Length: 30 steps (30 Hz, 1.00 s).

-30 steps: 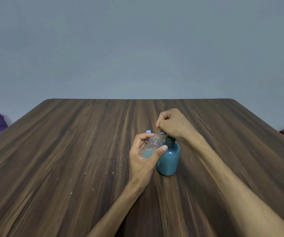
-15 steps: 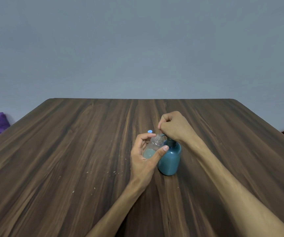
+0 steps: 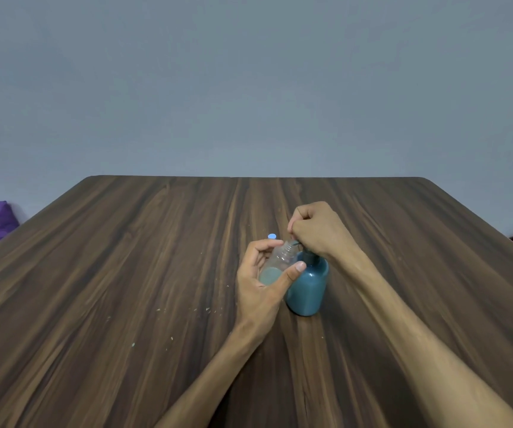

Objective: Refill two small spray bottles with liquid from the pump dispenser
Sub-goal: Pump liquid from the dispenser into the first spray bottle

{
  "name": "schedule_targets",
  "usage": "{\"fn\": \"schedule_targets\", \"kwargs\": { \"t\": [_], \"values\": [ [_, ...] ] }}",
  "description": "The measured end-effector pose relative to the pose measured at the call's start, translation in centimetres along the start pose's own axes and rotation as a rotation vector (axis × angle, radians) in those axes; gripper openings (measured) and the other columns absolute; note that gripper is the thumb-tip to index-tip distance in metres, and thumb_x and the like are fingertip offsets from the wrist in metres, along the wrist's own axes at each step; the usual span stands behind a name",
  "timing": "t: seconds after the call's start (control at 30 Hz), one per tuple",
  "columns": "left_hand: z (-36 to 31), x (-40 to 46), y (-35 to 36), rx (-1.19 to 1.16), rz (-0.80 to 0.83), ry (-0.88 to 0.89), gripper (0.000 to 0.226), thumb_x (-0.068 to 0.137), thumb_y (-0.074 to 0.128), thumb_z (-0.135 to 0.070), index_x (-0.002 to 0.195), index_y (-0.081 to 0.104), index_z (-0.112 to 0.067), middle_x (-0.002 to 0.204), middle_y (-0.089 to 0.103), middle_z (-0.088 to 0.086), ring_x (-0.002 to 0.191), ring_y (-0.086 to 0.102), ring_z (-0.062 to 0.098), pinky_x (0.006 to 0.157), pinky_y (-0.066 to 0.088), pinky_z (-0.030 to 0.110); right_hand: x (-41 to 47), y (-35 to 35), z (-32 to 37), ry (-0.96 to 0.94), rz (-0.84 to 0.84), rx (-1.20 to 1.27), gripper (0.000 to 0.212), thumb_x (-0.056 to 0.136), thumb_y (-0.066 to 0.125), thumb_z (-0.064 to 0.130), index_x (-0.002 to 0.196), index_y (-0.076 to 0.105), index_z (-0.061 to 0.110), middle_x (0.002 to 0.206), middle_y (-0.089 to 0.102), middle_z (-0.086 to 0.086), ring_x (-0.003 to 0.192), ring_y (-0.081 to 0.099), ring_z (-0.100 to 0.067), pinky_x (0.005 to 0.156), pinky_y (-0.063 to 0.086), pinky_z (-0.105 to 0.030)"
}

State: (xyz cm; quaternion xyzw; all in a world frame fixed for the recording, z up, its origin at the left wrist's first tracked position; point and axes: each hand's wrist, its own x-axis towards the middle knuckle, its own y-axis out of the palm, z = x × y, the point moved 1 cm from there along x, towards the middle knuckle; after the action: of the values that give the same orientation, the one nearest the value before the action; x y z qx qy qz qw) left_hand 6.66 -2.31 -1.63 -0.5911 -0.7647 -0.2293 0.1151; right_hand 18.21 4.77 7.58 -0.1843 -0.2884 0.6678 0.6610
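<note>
Alignment of nozzle and neck is what the coming press turns on. A clear bottle (image 3: pixel 280 264) is gripped in the left hand (image 3: pixel 264 282), thumb across its front, tilted so its long axis leans up and right, its open threaded neck brought right beside the pump head. The teal dispenser (image 3: pixel 309 287) stands upright on the surface (image 3: pixel 125 288), touching the left hand's right side. The right hand (image 3: pixel 317 231) is curled over the pump head, directly above it; the spout is mostly hidden. Pale liquid fills the bottle's lower part, judged partly refilled.
</note>
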Motion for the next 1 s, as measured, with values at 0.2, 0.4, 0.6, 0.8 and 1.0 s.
{"fn": "schedule_targets", "kwargs": {
  "t": [0.2, 0.4, 0.6, 0.8, 1.0],
  "values": [
    [-0.2, 0.0, 0.2, -0.015, 0.001, 0.005, 0.047, 0.074, 0.089, -0.032, 0.114, 0.067, -0.021, 0.118, 0.072, 0.000, 0.114, 0.071, 0.025, 0.098, 0.058, 0.037, 0.5, -0.6, 0.3, -0.006, -0.008, 0.007, 0.024, 0.077, 0.046, 0.003, 0.075, 0.070, 0.003, 0.061, 0.069, 0.000, 0.061, 0.059, -0.015, 0.061, 0.050, -0.028],
    [0.0, 0.1, -0.1, -0.017, -0.007, 0.015, 0.044, 0.075, 0.090, -0.030, 0.113, 0.068, -0.023, 0.116, 0.073, -0.001, 0.112, 0.072, 0.025, 0.099, 0.058, 0.043, 0.1, -0.6, 0.4, -0.019, 0.012, -0.013, 0.025, 0.076, 0.047, 0.002, 0.072, 0.071, 0.007, 0.065, 0.071, 0.001, 0.063, 0.063, -0.015, 0.060, 0.049, -0.027],
    [0.1, 0.0, 0.0, -0.015, -0.008, 0.004, 0.046, 0.075, 0.090, -0.030, 0.114, 0.068, -0.022, 0.116, 0.073, 0.007, 0.111, 0.072, 0.028, 0.099, 0.059, 0.048, 0.0, 0.0, 0.0, -0.006, 0.014, -0.008, 0.024, 0.074, 0.046, 0.002, 0.076, 0.070, 0.001, 0.068, 0.071, -0.005, 0.063, 0.058, -0.016, 0.059, 0.046, -0.027],
    [-0.1, 0.2, 0.1, -0.015, 0.002, 0.015, 0.043, 0.075, 0.090, -0.030, 0.112, 0.068, -0.026, 0.117, 0.073, 0.000, 0.112, 0.072, 0.026, 0.097, 0.059, 0.038, 0.2, -0.3, 0.2, -0.006, -0.003, 0.010, 0.023, 0.073, 0.046, 0.002, 0.076, 0.068, 0.000, 0.066, 0.068, -0.007, 0.063, 0.057, -0.016, 0.059, 0.048, -0.028],
    [-0.2, 0.1, 0.1, -0.017, -0.007, 0.019, 0.042, 0.074, 0.090, -0.032, 0.111, 0.069, -0.031, 0.116, 0.073, 0.003, 0.111, 0.072, 0.027, 0.098, 0.058, 0.043, 0.0, -0.9, 0.7, -0.030, 0.013, -0.044, 0.026, 0.074, 0.047, 0.004, 0.072, 0.072, 0.011, 0.067, 0.073, 0.003, 0.072, 0.069, -0.019, 0.066, 0.056, -0.033]
  ]
}}
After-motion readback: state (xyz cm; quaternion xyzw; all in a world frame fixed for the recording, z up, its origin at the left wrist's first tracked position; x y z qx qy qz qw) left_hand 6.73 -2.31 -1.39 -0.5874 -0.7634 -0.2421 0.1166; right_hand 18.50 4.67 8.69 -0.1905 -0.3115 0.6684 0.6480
